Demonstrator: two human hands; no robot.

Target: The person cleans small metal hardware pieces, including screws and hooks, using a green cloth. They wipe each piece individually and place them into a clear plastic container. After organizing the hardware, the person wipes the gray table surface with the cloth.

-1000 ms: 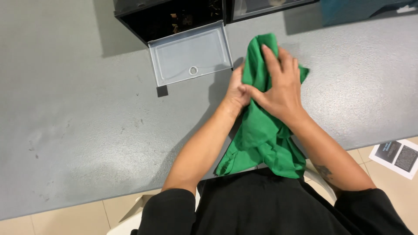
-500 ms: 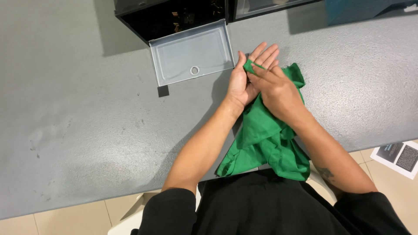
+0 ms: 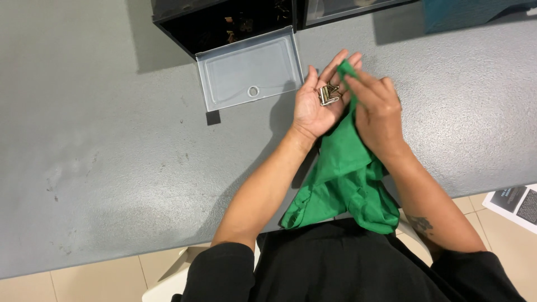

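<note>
My left hand (image 3: 316, 105) lies palm up over the grey table, fingers spread, with a small metal clip (image 3: 328, 94) resting in the palm. My right hand (image 3: 376, 109) hovers just right of it, its fingertips pinching the top corner of a green cloth (image 3: 342, 177) close to the clip. The cloth hangs down from my hands over the table's near edge toward my lap.
A black storage box (image 3: 224, 19) stands at the table's far edge with its clear plastic lid (image 3: 249, 70) folded down flat onto the grey table (image 3: 112, 140). Small metal parts show inside. A printed paper (image 3: 517, 204) lies on the floor at right.
My left hand has turned palm up and opened, and the metal clip is now visible in it. My right hand has slid up the cloth to its top corner.
</note>
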